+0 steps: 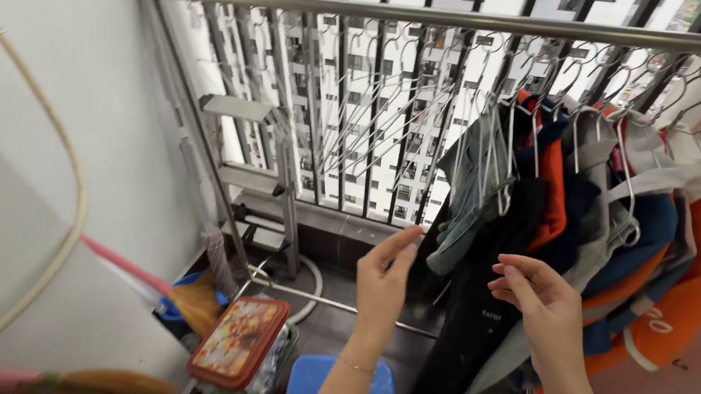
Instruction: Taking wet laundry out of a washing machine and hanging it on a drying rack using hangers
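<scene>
My left hand [383, 276] is raised with fingers straight and slightly apart, holding nothing, its fingertips close to a grey-green garment [469, 200] hanging on a wire hanger. My right hand [540, 304] is palm-up with fingers curled loosely, empty, just in front of a black garment [483, 307]. Both hang among several clothes on metal hangers [576, 136] on a steel rail [431, 16]: orange [685, 290], navy and grey pieces bunched at the right.
A metal window grille [349, 105] closes off the balcony, with tower blocks beyond. A folded stepladder [260, 181] leans at the left corner. Below are a broom [184, 296], a patterned tin lid [239, 342], a blue stool [311, 386] and a hose [67, 200].
</scene>
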